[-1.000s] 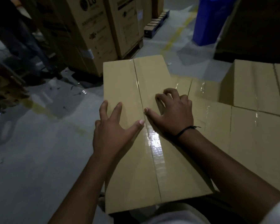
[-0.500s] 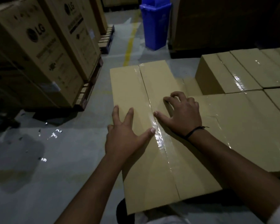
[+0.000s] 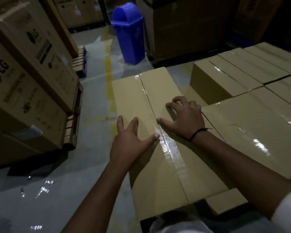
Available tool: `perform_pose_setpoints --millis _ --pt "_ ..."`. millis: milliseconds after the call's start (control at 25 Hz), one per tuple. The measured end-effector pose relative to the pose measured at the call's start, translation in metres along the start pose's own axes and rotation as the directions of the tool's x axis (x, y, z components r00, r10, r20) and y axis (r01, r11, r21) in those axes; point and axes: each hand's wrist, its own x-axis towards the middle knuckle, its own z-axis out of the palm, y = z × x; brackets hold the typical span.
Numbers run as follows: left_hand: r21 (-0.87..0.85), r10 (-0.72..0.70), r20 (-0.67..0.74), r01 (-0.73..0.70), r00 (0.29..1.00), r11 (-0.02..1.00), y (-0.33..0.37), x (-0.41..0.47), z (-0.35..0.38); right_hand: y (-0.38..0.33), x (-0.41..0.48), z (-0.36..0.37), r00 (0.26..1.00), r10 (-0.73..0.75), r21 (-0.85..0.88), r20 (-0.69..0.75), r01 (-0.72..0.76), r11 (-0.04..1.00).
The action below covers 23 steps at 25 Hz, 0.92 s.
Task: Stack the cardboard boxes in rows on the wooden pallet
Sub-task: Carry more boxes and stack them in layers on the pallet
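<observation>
Taped box [image 3: 129, 98] — left hand [image 3: 131, 145] flat and spread, right hand [image 3: 185, 118] arched on fingertips, neither gripping; slide it square against neighbouring boxes [image 3: 259, 132], edges flush.

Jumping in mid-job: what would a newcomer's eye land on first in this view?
First, the left hand and right hand, both resting on top of the long taped cardboard box in the centre, at the left edge of the stacked boxes. Next comes the bright blue bin standing on the floor at the back, then the large LG cartons on the left.
</observation>
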Motion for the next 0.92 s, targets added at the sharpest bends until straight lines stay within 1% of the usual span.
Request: perform_pose_setpoints --millis 200,360,440,520,680,760,920 --pt "0.022 0.103 0.035 -0.104 0.994 0.994 -0.043 0.106 -0.042 -0.05 0.07 0.043 0.988 0.153 0.032 -0.013 -0.153 0.988" --pt "0.057 0.147 0.036 -0.149 0.988 0.987 -0.069 0.179 -0.06 -0.079 0.117 0.072 0.966 0.255 0.031 -0.036 -0.254 0.967" --pt "0.038 0.185 0.04 -0.187 0.982 0.982 -0.08 0.216 -0.064 -0.086 0.141 0.081 0.955 0.293 0.04 -0.041 -0.291 0.956" --pt "0.011 0.21 0.086 -0.211 0.974 0.977 -0.087 0.257 -0.063 -0.09 0.166 0.094 0.936 0.349 0.036 -0.042 -0.347 0.937" --pt "-0.01 0.266 0.169 -0.269 0.949 0.963 -0.086 0.346 -0.05 -0.094 0.233 0.127 0.853 0.52 0.029 -0.055 -0.519 0.854" --pt "-0.02 0.311 0.196 -0.313 0.93 0.95 -0.086 0.39 -0.044 -0.091 0.271 0.141 0.82 0.568 0.002 -0.073 -0.569 0.822" --pt "-0.021 0.399 0.303 -0.412 0.866 0.911 -0.085 0.463 -0.037 -0.083 0.335 0.157 0.728 0.677 -0.03 -0.11 -0.683 0.73"
